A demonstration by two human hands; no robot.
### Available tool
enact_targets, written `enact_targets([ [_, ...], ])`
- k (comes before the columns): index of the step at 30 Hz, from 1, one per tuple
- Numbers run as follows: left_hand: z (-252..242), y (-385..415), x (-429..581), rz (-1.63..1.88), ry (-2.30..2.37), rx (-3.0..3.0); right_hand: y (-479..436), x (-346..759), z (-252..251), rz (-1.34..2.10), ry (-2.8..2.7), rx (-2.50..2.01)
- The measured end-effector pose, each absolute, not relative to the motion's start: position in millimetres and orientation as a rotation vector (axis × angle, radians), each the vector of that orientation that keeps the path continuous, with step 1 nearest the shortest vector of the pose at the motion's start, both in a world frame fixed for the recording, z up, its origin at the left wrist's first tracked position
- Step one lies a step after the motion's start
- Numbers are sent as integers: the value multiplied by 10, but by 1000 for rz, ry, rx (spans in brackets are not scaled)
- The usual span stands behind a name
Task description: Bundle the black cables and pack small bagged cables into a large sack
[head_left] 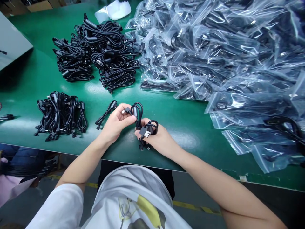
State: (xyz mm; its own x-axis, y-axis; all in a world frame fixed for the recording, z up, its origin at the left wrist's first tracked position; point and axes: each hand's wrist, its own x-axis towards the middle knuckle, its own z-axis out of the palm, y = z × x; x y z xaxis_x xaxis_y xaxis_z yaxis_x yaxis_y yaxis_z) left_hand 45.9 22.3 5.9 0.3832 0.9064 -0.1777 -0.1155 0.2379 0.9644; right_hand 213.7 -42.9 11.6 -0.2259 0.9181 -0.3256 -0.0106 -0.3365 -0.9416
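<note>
Bundling a black cable [138, 111] over the surface [186, 117], pinching its loop in the left hand [116, 122], clasping the coil in the right hand [158, 138]; likely needing steady tension.

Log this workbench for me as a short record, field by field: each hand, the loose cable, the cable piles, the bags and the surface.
left hand: fingers pinch a plug end of a coiled black cable
right hand: grips the same cable's lower loops, a USB plug at its fingers
single cable: lies loose, just left of the left hand
small pile: bare black cables, near left
large pile: bare black cables, farther back
bagged cables: clear bags heaped across the right side
table: green surface
</note>
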Motion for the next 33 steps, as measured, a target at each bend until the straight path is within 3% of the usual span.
enact_targets([
  [17,119,216,372,838,917,1062,-415,2173,45,1483,-1371,-1387],
  [27,51,213,340,822,877,1115,-399,2163,12,1938,-1016,-1115],
  [33,68,219,359,780,809,1109,-405,2136,-37,1907,-917,-976],
])
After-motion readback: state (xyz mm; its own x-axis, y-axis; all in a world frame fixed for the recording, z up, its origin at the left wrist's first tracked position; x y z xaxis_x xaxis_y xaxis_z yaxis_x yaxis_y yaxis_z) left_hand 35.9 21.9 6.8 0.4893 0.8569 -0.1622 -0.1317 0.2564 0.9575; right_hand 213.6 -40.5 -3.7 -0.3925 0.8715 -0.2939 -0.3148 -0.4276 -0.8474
